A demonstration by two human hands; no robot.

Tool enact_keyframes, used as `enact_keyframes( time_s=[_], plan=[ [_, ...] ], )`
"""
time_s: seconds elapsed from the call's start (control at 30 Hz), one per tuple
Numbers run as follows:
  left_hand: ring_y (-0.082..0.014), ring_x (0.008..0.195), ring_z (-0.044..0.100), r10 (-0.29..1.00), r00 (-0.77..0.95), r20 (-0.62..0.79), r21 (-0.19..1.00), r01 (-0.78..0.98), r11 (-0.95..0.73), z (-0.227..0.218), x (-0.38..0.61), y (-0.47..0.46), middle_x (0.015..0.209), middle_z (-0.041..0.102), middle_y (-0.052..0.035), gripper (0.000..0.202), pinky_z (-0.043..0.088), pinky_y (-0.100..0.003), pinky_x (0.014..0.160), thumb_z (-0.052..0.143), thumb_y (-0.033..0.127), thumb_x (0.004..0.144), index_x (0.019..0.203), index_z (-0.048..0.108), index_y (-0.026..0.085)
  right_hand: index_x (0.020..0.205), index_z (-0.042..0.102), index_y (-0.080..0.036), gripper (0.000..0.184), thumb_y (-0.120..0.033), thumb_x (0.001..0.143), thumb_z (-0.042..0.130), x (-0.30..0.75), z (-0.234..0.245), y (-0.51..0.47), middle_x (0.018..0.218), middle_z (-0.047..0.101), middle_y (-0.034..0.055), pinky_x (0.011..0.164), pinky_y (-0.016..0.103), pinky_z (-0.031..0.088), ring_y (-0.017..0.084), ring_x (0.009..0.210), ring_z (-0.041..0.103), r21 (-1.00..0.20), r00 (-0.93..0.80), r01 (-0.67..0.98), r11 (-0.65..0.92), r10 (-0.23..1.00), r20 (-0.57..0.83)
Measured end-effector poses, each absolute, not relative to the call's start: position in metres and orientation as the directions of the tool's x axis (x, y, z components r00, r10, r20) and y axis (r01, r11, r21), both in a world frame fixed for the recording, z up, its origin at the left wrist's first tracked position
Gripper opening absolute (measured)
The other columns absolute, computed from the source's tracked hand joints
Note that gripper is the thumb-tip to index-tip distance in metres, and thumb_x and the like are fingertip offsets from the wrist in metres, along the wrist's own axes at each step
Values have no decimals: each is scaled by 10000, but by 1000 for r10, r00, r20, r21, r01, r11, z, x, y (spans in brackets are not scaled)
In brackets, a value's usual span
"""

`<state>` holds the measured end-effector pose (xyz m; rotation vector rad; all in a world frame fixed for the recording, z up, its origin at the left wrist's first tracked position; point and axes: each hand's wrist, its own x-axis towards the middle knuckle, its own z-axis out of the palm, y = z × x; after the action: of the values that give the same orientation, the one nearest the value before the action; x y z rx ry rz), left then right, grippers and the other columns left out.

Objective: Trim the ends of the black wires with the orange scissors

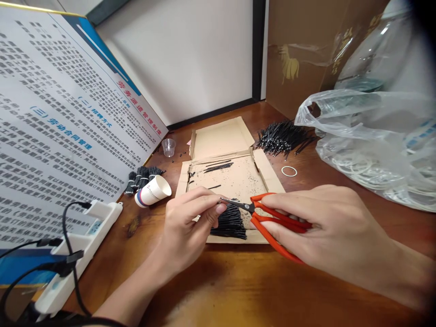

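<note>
Red-handled scissors [272,215] are gripped in my right hand [327,222], with the fingers through the handles and the dark blades pointing left. The blade tips reach the pinched fingertips of my left hand [190,222]. A tiny dark end shows between thumb and forefinger there, but what it belongs to is mostly hidden. Below the blades, a bundle of short black wire-like pieces [231,222] lies on an opened cardboard box [238,177], partly covered by my left hand. Several loose black strips [218,166] lie farther back in the box, among small dark crumbs.
A paper cup [153,191] lies tipped beside tied black bundles [143,177]. Behind is a clear plastic cup [168,147]. Right of the box are a black pile [284,137], a white ring [289,171] and a plastic bag [371,145]. A power strip [78,259] stands left.
</note>
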<state>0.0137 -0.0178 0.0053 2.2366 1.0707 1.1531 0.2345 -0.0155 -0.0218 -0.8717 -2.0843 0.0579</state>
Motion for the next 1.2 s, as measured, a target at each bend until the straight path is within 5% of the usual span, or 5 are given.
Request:
enact_keyframes(
  time_s=[0.2,0.57,1.2],
  plan=[
    [-80,541,547,738,399,545,601,428,-675,6,13,-15,778,641,-30,133,454,-214,495,604,80,906,912,712,158,645,612,-180,187,-183,832,607,233,-19,-15,564,635,20,436,275,343,104,429,498,-421,-340,474,773,602,723],
    [-128,796,652,718,462,521,577,430,-694,8,12,-14,892,687,-54,186,524,-247,684,590,62,915,1016,714,156,673,634,-160,189,-137,843,557,235,-19,-14,545,616,5,442,284,326,105,428,452,-329,-387,509,796,552,739],
    [-112,747,576,749,474,462,594,462,-659,11,13,-17,854,653,-46,166,448,-246,660,533,107,966,1012,689,134,652,613,-171,194,-142,836,558,236,-19,-13,543,612,8,434,285,314,102,418,458,-338,-386,505,794,558,735]
  ],
)
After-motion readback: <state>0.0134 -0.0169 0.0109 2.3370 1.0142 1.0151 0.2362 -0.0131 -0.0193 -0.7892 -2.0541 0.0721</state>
